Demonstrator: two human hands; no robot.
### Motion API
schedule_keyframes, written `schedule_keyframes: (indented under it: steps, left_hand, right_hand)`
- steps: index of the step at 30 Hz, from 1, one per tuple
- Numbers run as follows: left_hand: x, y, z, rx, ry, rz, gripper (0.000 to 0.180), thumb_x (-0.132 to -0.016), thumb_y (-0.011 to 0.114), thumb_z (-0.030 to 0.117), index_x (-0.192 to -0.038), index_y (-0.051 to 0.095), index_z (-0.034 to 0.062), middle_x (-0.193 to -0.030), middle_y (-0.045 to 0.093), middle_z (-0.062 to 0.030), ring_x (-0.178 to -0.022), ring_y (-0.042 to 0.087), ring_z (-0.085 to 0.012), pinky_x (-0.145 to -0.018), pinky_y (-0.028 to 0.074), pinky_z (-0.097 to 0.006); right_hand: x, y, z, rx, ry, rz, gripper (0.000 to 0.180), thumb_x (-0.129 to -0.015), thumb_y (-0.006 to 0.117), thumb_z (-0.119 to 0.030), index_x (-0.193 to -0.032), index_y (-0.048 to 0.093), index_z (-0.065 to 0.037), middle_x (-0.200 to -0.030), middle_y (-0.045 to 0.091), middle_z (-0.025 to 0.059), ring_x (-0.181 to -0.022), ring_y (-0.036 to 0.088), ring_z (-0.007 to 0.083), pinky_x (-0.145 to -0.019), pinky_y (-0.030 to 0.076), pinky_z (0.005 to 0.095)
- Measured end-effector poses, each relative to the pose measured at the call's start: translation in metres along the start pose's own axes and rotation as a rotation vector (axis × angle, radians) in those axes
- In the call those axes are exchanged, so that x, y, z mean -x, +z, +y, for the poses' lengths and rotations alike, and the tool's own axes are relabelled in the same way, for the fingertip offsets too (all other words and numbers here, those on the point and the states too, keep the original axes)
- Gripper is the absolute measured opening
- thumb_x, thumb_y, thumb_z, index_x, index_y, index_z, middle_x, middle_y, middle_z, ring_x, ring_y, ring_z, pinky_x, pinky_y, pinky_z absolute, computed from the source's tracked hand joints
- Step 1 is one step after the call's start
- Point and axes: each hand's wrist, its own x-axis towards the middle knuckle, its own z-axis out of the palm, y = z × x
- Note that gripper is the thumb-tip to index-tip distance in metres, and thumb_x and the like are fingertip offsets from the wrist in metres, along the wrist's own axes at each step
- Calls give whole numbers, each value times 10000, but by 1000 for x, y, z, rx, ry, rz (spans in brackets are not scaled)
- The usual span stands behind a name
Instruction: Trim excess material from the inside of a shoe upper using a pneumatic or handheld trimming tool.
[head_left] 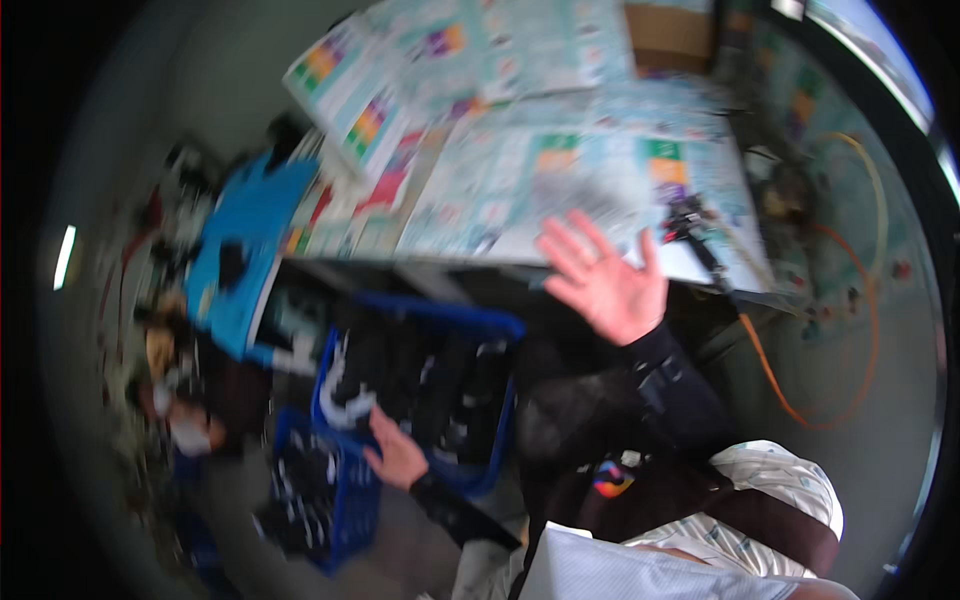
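Observation:
My right hand [610, 285] is raised palm up with its fingers spread, holding nothing, over the front edge of the worktable [440, 215]. To its right lies a dark hand tool [700, 240], perhaps an air or spray gun, with an orange hose running off it. A dark, smudged patch [585, 195] marks the printed sheets covering the table beyond my fingers. My left hand [400, 457] is low, fingers stretched out and somewhat blurred, at the side of a blue crate [512, 420]. Black items [440, 385] with whitish bits fill that crate. I see nothing in this hand.
Another blue crate [358, 500] with dark pieces stands at the lower left. A bright blue panel [225, 265] stands left of the table. Printed cartons [365, 100] rise at the back. The orange hose [765, 370] loops down at right. Another person [195, 430] is at far left.

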Motion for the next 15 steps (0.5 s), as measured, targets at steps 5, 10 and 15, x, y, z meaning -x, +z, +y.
schedule_keyframes:
  steps: [5,10,15]
  left_hand:
    - [8,-31,114,-130,236,213,636,-1057,548,299,-1486,368,-135,-1592,377,-300,-1309,564,-384,-1075,544,-433]
    - [55,-143,154,-1162,8,855,454,-1015,621,237,-1367,541,-39,-1319,661,-217,-1155,685,-340,-991,585,-427]
    - [48,-261,174,-1699,-708,1040,427,-980,673,288,-1308,605,23,-1205,721,-147,-1021,724,-276,-849,591,-410]
  right_hand:
    - [-26,-46,84,7,199,-14,914,-1024,586,-493,-1650,142,2,-1723,97,255,-1599,153,399,-1220,326,624]
    - [-7,-120,85,939,663,291,576,-1051,542,-333,-1478,476,47,-1411,616,228,-1276,631,320,-1029,530,409]
    - [35,-178,86,1515,952,372,344,-1055,612,-158,-1345,593,26,-1196,713,98,-1059,667,142,-931,519,284]
